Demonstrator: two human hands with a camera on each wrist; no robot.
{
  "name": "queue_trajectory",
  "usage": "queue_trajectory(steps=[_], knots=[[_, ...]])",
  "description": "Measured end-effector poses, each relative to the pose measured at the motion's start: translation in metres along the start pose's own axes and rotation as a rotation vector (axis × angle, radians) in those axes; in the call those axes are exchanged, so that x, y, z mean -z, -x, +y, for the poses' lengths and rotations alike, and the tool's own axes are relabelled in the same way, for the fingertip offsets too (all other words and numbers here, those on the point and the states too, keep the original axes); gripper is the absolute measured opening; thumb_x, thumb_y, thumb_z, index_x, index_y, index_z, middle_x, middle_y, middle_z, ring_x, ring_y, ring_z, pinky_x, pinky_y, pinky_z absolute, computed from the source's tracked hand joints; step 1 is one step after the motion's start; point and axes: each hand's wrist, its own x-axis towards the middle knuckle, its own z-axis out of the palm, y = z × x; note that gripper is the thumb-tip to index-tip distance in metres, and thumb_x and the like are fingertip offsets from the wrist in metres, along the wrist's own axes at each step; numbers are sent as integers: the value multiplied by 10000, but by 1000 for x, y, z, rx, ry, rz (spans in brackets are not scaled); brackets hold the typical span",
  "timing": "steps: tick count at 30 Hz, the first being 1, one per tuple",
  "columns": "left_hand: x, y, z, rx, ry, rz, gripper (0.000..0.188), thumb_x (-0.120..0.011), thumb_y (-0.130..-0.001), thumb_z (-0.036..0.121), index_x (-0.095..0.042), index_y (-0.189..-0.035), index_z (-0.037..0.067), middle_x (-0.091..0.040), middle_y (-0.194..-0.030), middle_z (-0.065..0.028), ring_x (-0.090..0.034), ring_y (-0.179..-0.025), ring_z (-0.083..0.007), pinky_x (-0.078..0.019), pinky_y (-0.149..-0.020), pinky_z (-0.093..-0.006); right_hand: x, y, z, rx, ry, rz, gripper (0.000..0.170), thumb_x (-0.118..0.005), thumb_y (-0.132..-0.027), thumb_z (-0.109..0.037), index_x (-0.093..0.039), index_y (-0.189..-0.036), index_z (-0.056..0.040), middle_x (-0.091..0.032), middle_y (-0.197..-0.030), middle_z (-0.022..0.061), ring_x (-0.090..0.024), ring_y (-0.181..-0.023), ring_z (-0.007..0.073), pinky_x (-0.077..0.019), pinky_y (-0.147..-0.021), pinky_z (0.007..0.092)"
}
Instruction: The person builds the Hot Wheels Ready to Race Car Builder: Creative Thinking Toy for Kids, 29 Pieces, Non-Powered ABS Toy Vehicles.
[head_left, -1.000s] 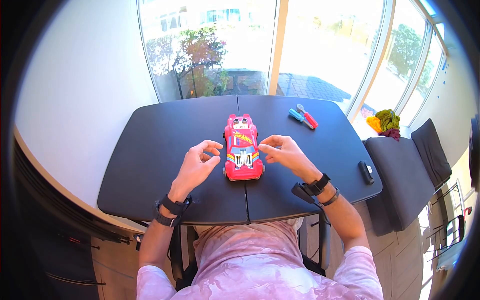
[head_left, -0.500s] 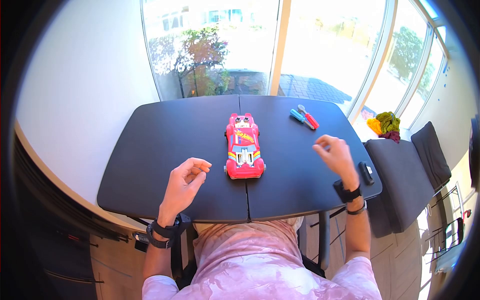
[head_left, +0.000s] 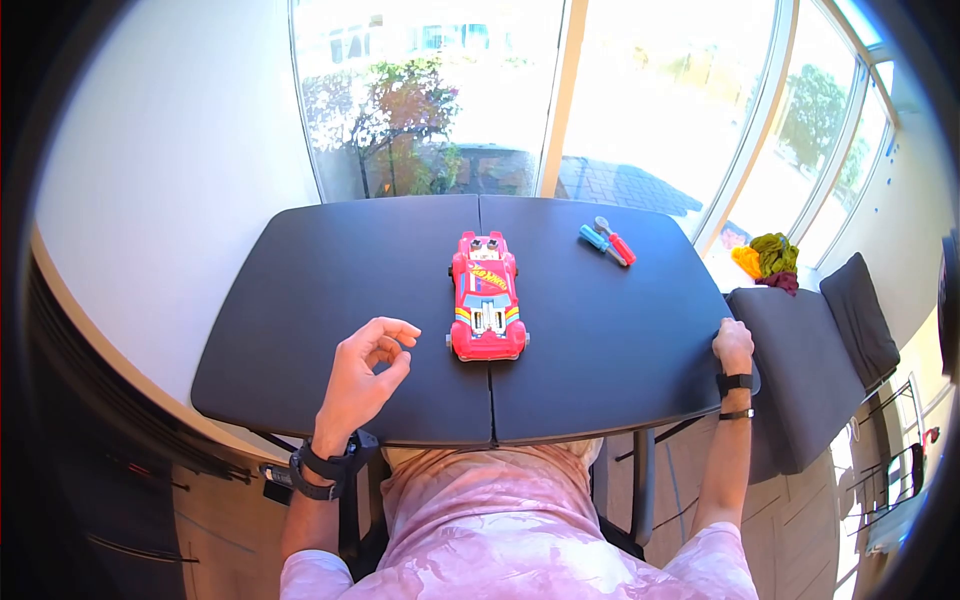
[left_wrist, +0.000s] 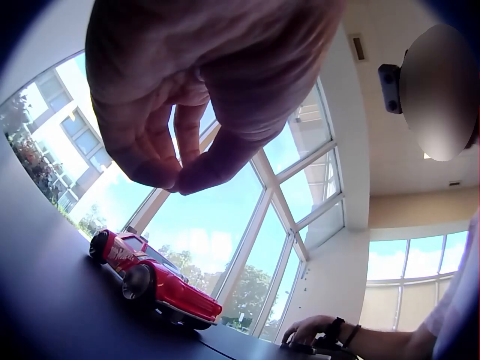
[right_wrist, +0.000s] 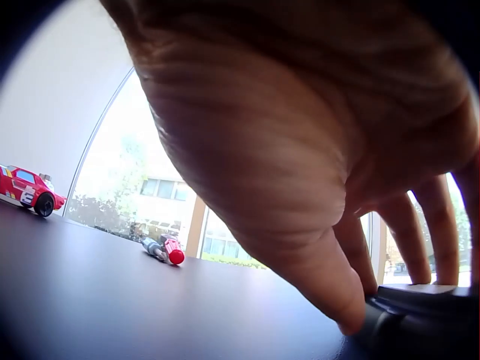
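Observation:
A red toy car (head_left: pixel 488 290) with yellow lettering sits upright on the dark table, across its middle seam. My left hand (head_left: pixel 365 368) hovers to the car's near left, holding nothing, its fingers loosely bent toward the thumb. At the table's right edge my right hand (head_left: pixel 735 347) has come down over a black elongated object (right_wrist: pixel 420 326). Its thumb lies against the near side of that object and its fingers reach over the far side. In the head view the hand hides the object; I cannot tell what kind it is.
A blue-handled tool (head_left: pixel 594 238) and a red-handled tool (head_left: pixel 623 251) lie on the table's far right. Beyond the right edge stands a grey padded seat (head_left: pixel 800 370), with colored cloths (head_left: pixel 775 258) behind it. Large windows border the table's far side.
My right hand has left the car's side and moved right to the black object, covering it. My left hand has drawn back a little toward the left. The car stays in place.

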Motion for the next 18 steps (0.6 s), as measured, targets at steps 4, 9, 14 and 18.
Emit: queue_trajectory(steps=[4,9,14,18], knots=[[0,0,2,-14,-14,11,288,-691,-961,-92,-766,-1220,9,-737,-1096,-31,-643,-879,-39,-559,-789,-239,0,-8,3,-9,-14,20,270,-663,-1062,-113,-795,-1287,-44,-766,-1381,231,-762,-1271,414,-653,-1021,509],[1,1,7,-23,-16,15,312,-696,-946,-103,-766,-1226,16,-736,-1098,-26,-615,-839,-30,-528,-749,-232,-5,-19,10,-7,14,-17,378,-679,-1068,-163,-707,-1430,-61,-735,-1424,243,-735,-1316,409,-631,-1070,512],[0,2,19,-7,14,-10,323,-717,-943,-96,-764,-1238,28,-733,-1104,-18,-598,-814,-23,-509,-736,-224,22,-11,-1,155,-187,123,441,-702,-1001,-158,-651,-1421,-32,-722,-1404,256,-720,-1274,450,-603,-1071,501],[-9,5,38,-23,24,-43,327,-768,-951,-64,-756,-1262,33,-735,-1105,-13,-609,-816,-27,-513,-744,-226,78,27,-35,509,-692,151,597,-797,-946,-265,-627,-1440,24,-730,-1318,220,-731,-1211,368,-593,-1025,464]])
